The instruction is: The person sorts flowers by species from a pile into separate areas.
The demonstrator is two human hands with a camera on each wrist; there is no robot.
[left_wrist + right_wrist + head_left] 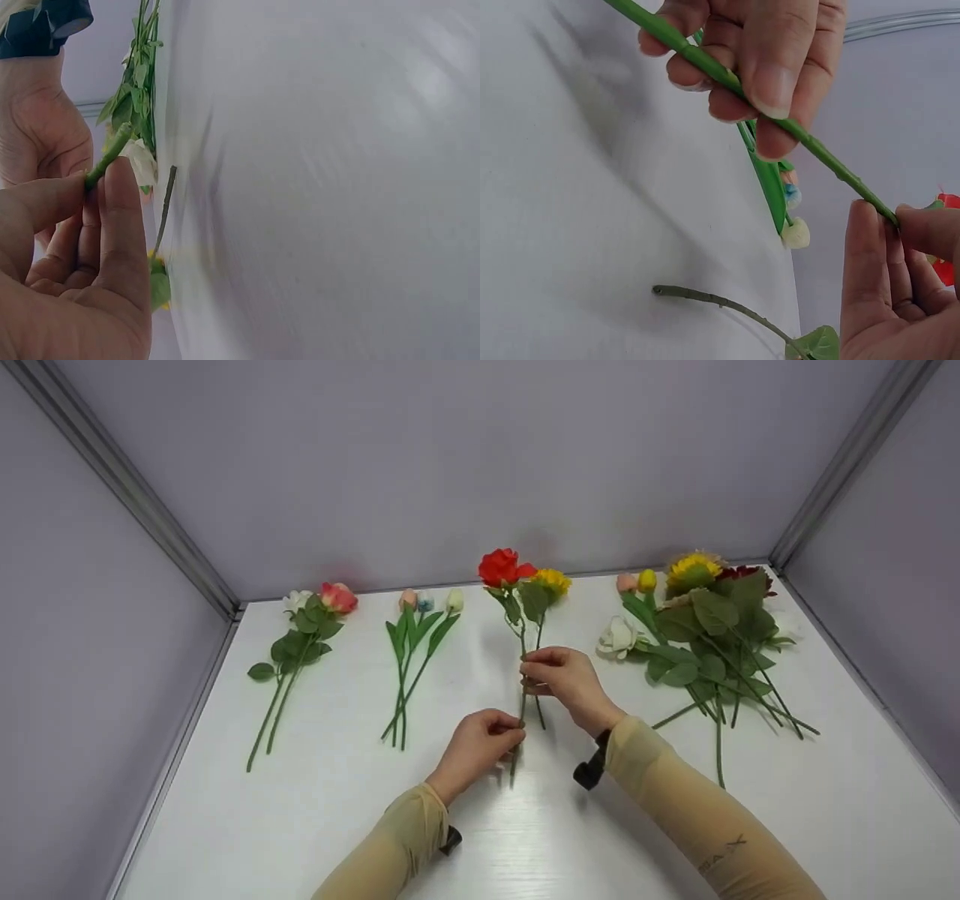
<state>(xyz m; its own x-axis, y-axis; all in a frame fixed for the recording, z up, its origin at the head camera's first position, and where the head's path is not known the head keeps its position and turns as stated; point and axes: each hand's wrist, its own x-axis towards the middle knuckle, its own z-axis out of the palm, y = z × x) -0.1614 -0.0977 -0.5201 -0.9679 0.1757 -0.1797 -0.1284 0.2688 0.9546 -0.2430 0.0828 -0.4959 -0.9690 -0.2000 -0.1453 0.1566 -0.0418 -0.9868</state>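
Between both hands is an artificial red rose (501,568), its green stem (821,154) lifted off the white table. Low on that stem, my left hand (480,746) pinches it with thumb and fingertips. Higher up, nearer the bloom, my right hand (564,681) also pinches the stem, as the right wrist view shows at lower right. A yellow flower (553,582) lies on the table just behind and right of the rose, its bare stem end (172,180) passing beneath my right hand. In the left wrist view the rose's bloom is hidden.
At the left lie a white flower (297,601) and a pink rose (339,598). Three tulips (406,660) lie left of my hands. A pile of mixed flowers (712,637) covers the table's right side, stems pointing forward. Grey walls (480,465) enclose the table (247,832).
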